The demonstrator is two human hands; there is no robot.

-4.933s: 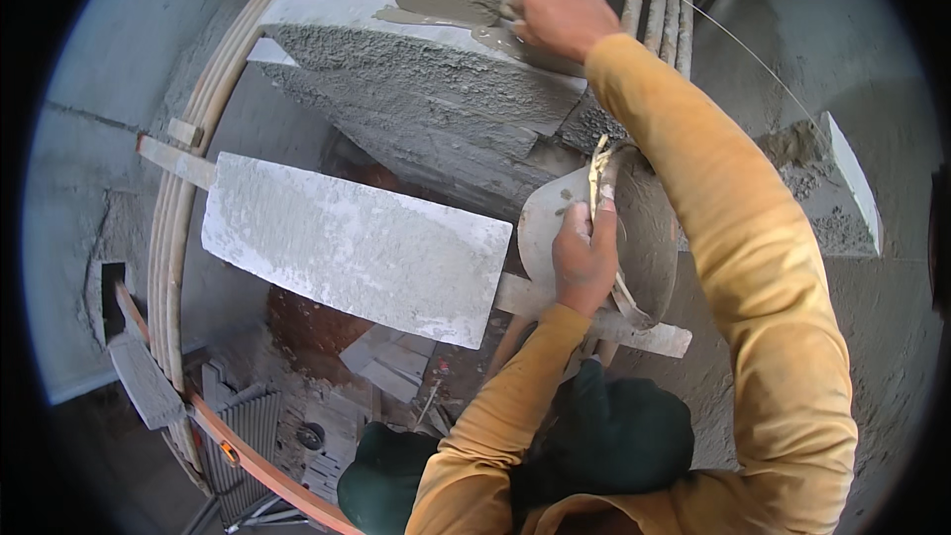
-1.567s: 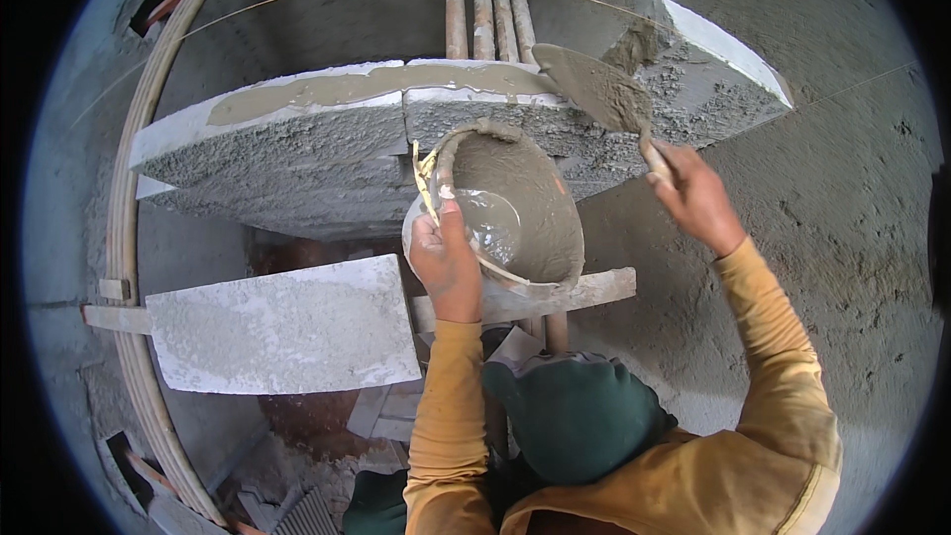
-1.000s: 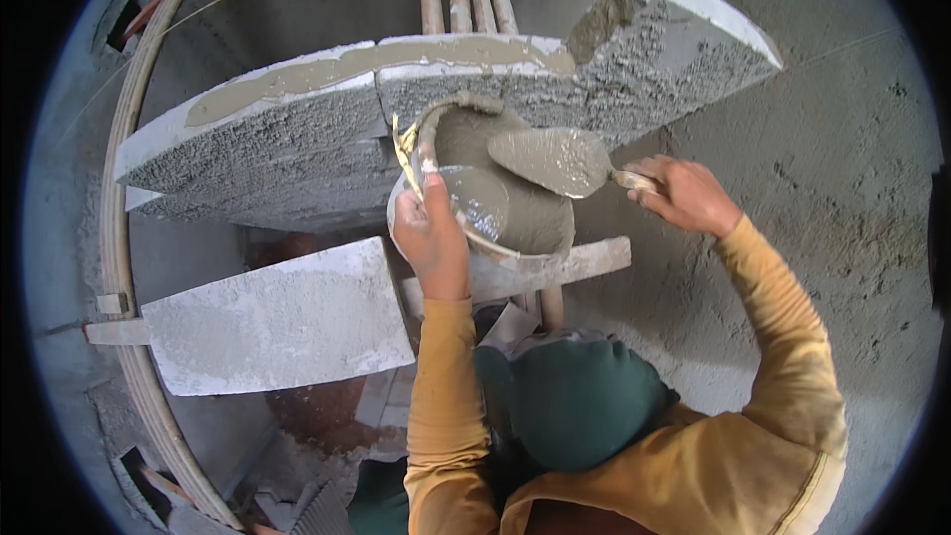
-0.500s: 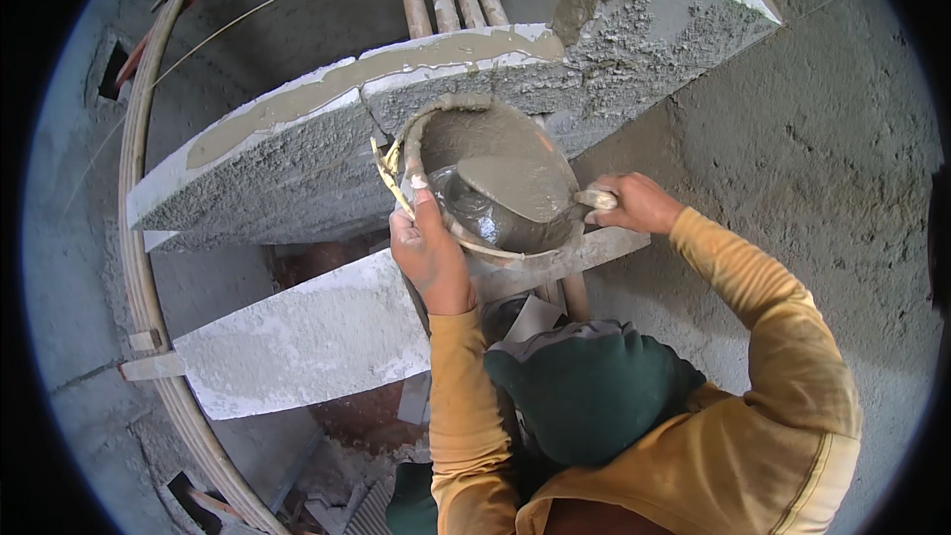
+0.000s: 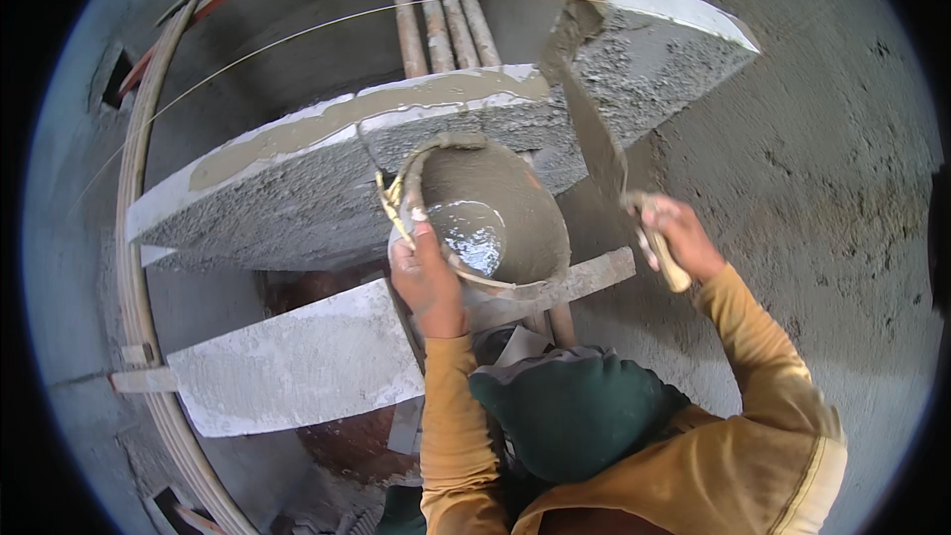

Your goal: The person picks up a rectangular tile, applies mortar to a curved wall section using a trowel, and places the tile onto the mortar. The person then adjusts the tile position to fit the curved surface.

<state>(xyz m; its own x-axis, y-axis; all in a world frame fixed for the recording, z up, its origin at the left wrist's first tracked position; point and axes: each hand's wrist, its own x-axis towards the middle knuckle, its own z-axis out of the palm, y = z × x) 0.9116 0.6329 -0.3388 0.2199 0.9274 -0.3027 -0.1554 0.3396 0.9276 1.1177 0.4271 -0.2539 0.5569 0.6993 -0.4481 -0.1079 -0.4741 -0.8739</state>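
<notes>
My left hand (image 5: 428, 277) grips the near left rim of a mortar-coated bucket (image 5: 535, 208), tilted so its inside shows. Wet, shiny mortar (image 5: 474, 238) lies at its bottom, and a yellowish cord (image 5: 391, 200) is tied at the rim. To the right, my right hand (image 5: 679, 236) is closed round the wooden handle of a trowel (image 5: 597, 139). The blade, smeared with grey mortar, points up and away, its tip by the broken end of the raised block on the right. A band of wet mortar (image 5: 367, 111) covers the top of the lower block row (image 5: 297, 190).
A taut string (image 5: 347, 18) crosses above the blocks. Several pipes (image 5: 436, 15) rise behind them. Bent wooden strips (image 5: 139, 198) run down the left side. A pale slab (image 5: 297, 362) lies nearer me, and a rough plastered wall (image 5: 812, 159) stands at right.
The trowel has come out of the bucket, up and to the right, and its blade now reaches the raised block's end. My left hand still holds the bucket.
</notes>
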